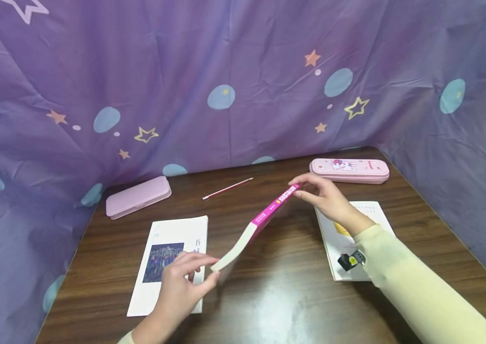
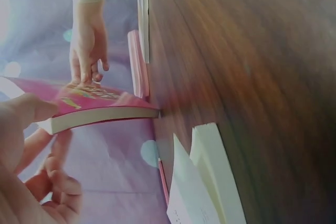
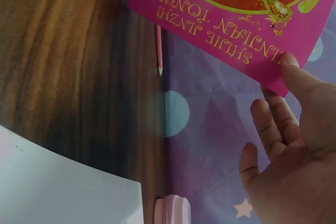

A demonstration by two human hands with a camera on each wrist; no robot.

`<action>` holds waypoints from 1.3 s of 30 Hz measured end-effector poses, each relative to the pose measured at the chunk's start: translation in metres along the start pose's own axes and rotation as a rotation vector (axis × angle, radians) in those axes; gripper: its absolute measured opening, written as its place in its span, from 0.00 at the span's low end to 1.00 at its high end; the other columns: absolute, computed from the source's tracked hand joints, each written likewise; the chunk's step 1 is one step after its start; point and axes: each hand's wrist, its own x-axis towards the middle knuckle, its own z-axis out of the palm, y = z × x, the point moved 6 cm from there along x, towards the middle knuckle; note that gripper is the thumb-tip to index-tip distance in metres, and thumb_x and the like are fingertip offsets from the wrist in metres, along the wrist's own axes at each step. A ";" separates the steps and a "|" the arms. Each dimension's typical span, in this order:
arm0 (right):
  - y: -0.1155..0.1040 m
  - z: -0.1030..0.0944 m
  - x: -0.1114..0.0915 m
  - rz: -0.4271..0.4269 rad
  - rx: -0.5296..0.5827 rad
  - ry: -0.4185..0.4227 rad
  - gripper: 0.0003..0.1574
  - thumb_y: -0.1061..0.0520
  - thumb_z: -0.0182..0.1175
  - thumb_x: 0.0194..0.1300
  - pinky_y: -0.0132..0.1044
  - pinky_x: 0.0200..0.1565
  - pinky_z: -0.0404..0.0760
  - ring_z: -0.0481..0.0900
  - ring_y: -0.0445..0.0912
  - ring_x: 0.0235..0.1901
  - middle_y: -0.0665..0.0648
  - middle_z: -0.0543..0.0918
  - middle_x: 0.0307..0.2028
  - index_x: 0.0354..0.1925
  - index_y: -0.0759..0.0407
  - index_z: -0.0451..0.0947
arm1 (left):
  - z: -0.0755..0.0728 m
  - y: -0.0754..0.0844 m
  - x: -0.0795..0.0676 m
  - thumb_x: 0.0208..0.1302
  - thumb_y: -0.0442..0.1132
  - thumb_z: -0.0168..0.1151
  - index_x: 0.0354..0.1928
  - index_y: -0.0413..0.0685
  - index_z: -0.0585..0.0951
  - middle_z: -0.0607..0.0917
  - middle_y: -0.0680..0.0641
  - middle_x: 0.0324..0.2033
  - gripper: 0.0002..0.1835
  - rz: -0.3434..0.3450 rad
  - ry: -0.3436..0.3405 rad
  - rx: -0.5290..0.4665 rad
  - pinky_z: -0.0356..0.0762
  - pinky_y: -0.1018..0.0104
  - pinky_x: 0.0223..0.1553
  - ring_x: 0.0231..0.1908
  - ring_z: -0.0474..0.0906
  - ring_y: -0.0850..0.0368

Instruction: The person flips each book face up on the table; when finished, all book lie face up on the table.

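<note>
A magenta-covered book is held up at a slant above the table, its narrow edges facing the head camera. My left hand pinches its lower, near end between thumb and fingers, over the pale page edges. At the raised far end, my right hand pinches a corner. The right wrist view shows the cover with gold lettering, the right thumb lying on it and the other fingers loosely bent. From the left wrist, the page block is seen edge-on.
On the brown table, a white book with a dark picture lies at left, and another white book lies partly under the right arm. Behind are a lilac case, a red-and-white pencil and a pink rabbit case. A purple curtain hangs behind.
</note>
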 end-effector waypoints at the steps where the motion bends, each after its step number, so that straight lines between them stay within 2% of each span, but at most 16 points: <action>1: -0.001 -0.001 0.001 0.002 -0.003 0.000 0.16 0.64 0.66 0.69 0.30 0.43 0.81 0.84 0.44 0.39 0.50 0.86 0.48 0.55 0.61 0.83 | -0.001 0.001 0.001 0.45 0.35 0.81 0.37 0.55 0.91 0.91 0.57 0.34 0.14 0.004 0.014 -0.017 0.70 0.77 0.23 0.31 0.79 0.58; 5: -0.001 -0.005 0.002 0.013 0.004 0.011 0.16 0.63 0.66 0.69 0.30 0.41 0.81 0.83 0.41 0.36 0.43 0.86 0.43 0.54 0.60 0.83 | -0.006 0.005 0.002 0.45 0.33 0.80 0.38 0.54 0.91 0.91 0.54 0.34 0.16 0.047 0.085 -0.063 0.69 0.76 0.26 0.32 0.77 0.60; 9: -0.001 -0.004 0.004 0.016 0.034 0.009 0.16 0.63 0.65 0.70 0.30 0.40 0.81 0.83 0.42 0.34 0.45 0.86 0.40 0.55 0.64 0.82 | -0.011 0.012 -0.001 0.44 0.31 0.81 0.43 0.53 0.91 0.92 0.51 0.35 0.21 0.106 0.177 -0.063 0.69 0.75 0.32 0.33 0.75 0.60; 12: -0.002 -0.001 0.006 0.025 0.026 0.003 0.16 0.62 0.65 0.71 0.30 0.39 0.80 0.81 0.43 0.34 0.47 0.86 0.42 0.55 0.64 0.81 | -0.013 0.016 -0.004 0.45 0.30 0.81 0.49 0.50 0.89 0.91 0.50 0.35 0.24 0.119 0.203 -0.064 0.69 0.76 0.37 0.34 0.74 0.60; 15: -0.004 0.001 0.007 0.036 0.011 -0.002 0.16 0.61 0.64 0.71 0.31 0.39 0.78 0.79 0.44 0.35 0.49 0.85 0.44 0.55 0.62 0.81 | -0.012 0.017 -0.005 0.49 0.29 0.78 0.52 0.49 0.86 0.89 0.52 0.35 0.25 0.096 0.179 -0.077 0.70 0.76 0.37 0.34 0.74 0.60; 19: -0.005 0.002 0.008 0.040 -0.001 -0.009 0.15 0.61 0.64 0.71 0.33 0.44 0.78 0.80 0.44 0.40 0.55 0.86 0.45 0.54 0.61 0.79 | -0.007 0.016 -0.005 0.54 0.29 0.75 0.49 0.51 0.86 0.86 0.53 0.35 0.20 0.061 0.120 -0.106 0.71 0.71 0.33 0.33 0.74 0.58; 25: -0.002 0.003 0.006 0.029 -0.019 -0.045 0.13 0.63 0.63 0.72 0.31 0.50 0.78 0.81 0.42 0.45 0.63 0.85 0.46 0.53 0.63 0.77 | -0.001 0.011 -0.007 0.54 0.30 0.76 0.45 0.53 0.88 0.87 0.52 0.34 0.17 0.029 0.075 -0.126 0.73 0.67 0.30 0.29 0.75 0.58; 30: 0.004 0.004 0.004 0.002 -0.018 -0.089 0.12 0.65 0.61 0.73 0.29 0.54 0.75 0.79 0.40 0.48 0.62 0.84 0.48 0.53 0.62 0.78 | 0.002 0.007 -0.008 0.54 0.31 0.77 0.45 0.54 0.88 0.88 0.54 0.34 0.17 0.003 0.044 -0.126 0.74 0.67 0.30 0.30 0.76 0.63; 34: 0.009 0.004 0.003 0.005 -0.036 -0.106 0.12 0.65 0.60 0.73 0.30 0.58 0.74 0.78 0.39 0.51 0.59 0.83 0.51 0.53 0.60 0.79 | 0.004 0.005 -0.010 0.53 0.31 0.77 0.45 0.55 0.89 0.89 0.56 0.34 0.17 -0.018 0.014 -0.120 0.75 0.66 0.30 0.30 0.79 0.61; 39: 0.011 0.006 0.002 0.036 -0.075 -0.111 0.10 0.63 0.61 0.73 0.34 0.59 0.75 0.78 0.38 0.52 0.57 0.84 0.51 0.51 0.58 0.81 | 0.008 -0.001 -0.012 0.52 0.31 0.78 0.43 0.58 0.89 0.89 0.60 0.31 0.17 -0.090 -0.039 -0.103 0.74 0.66 0.27 0.27 0.75 0.64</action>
